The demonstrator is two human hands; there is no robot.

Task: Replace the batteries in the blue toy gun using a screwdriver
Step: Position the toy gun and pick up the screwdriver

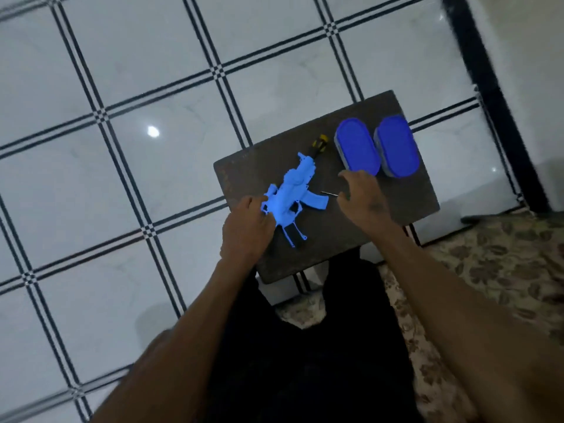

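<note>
— Right, item one?

— Blue toy gun (291,195), plastic, lying flat on the dark desk (396,193) just left of the frame's centre. Barrel end points up and to the right; the stock end is toward the lower left.

— Who has hold of it?

— Left hand (247,228), at the gun's lower-left end. Fingers curl onto the rear of the body and grip it there.

— Item two, the tool?

— Screwdriver (319,145), black-and-yellow handle showing above the gun's upper tip. Its thin metal shaft comes out again to the right of the gun, so the middle seems to pass beneath the toy, though blur makes that uncertain.

— Right hand?

— Right hand (361,198), right of centre, over the desk, fingers spread and loosely bent, holding nothing. Fingertips are near the shaft's tip; contact cannot be told.

— Other stock on the desk?

— Two oval containers with blue lids, side by side at the upper right of the desk: left container (357,146), right container (396,146), touching or nearly so. Contents hidden.

— Surroundings?

— White tiled floor (122,87) with dark striped grid lines, filling the left and top. Patterned rug (503,264) at the lower right.
</note>
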